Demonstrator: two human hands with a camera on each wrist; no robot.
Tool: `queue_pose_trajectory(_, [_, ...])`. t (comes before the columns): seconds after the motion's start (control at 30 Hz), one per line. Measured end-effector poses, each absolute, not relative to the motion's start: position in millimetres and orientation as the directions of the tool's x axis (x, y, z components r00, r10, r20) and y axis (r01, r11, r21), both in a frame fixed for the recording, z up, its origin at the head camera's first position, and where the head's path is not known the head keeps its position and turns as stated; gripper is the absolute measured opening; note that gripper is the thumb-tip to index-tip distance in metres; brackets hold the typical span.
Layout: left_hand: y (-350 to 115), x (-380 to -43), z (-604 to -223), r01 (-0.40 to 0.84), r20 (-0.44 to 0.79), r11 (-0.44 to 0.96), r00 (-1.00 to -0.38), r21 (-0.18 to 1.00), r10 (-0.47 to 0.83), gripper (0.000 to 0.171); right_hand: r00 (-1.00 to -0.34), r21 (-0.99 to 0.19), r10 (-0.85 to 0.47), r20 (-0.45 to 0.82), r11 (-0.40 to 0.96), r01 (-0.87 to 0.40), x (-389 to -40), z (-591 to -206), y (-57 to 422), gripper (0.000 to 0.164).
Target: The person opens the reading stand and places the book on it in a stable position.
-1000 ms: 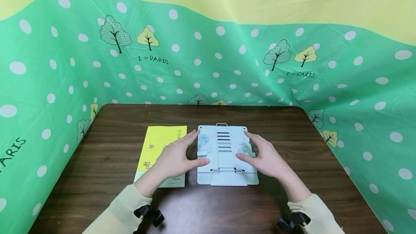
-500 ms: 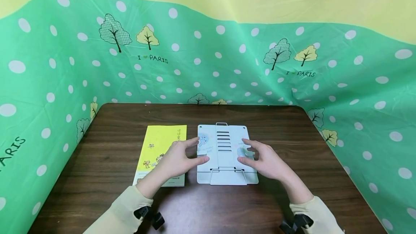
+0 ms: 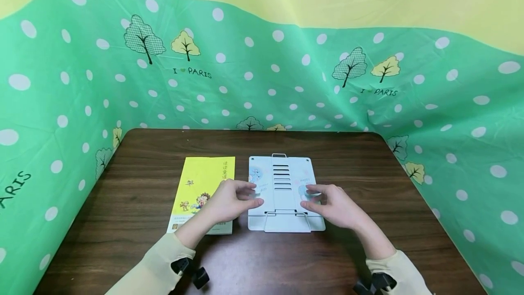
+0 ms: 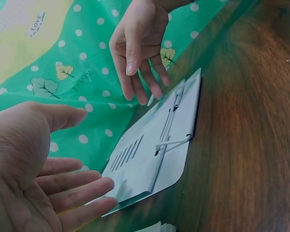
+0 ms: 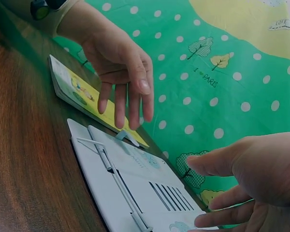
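A pale blue book stand [image 3: 282, 203] lies flat on the table, with a slotted middle strip and a wire support folded along its front. My left hand [image 3: 229, 201] hovers at its left edge, thumb and loosely bent fingers over the panel. Opposite it, my right hand [image 3: 337, 206] is held over the right edge in much the same pose. Both palms face inward, and in the wrist views nothing is between the fingers of either hand. A small white page clip [image 5: 128, 137] sticks up from the stand beneath the left fingertips.
Left of the stand lies a yellow book [image 3: 209, 172] with cartoon figures, partly covered by my left hand and forearm. The dark wooden table [image 3: 266, 263] is bordered by a green and yellow patterned cloth [image 3: 245, 67] at the back and sides.
The fingers of both hands have bent and come down from near the stand's upper corners toward its middle sides. The stand and book have stayed in place.
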State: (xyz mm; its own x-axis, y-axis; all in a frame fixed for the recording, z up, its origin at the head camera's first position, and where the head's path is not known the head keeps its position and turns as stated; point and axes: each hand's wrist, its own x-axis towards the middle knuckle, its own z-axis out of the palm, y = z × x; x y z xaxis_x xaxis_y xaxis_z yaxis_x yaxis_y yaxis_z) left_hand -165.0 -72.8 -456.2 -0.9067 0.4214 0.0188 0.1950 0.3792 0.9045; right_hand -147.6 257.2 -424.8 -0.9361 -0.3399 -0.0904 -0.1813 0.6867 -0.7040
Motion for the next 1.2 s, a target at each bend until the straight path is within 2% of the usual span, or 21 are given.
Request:
queue_pose_trajectory(0.47, [-58.0,-163.3,-467.4,0.111,-0.064,0.368,-0.9,0.923,0.43,0.044,-0.919,-0.764,-0.359,-0.163,0.636,-0.113,-142.8,-435.7,256.7,0.049])
queue_pose_trajectory(0.8, [-50.9,-163.2,-475.6,0.031,-0.132,0.338,-0.884,0.941,0.449,0.028,-0.91,-0.781,-0.361,-0.203,0.62,-0.072,-141.2,-440.3,252.8,0.026])
queue_pose_trajectory(1.0, [-47.9,-163.0,-477.4,0.022,-0.148,0.365,-0.89,0.931,0.431,0.021,-0.914,-0.765,-0.342,-0.22,0.641,-0.056,-140.1,-441.2,252.4,0.02])
queue_pose_trajectory(1.2, [-45.2,-161.4,-475.5,-0.075,-0.218,0.329,-0.879,0.941,0.425,0.019,-0.912,-0.781,-0.337,-0.234,0.624,-0.03,-139.8,-442.7,252.1,0.02])
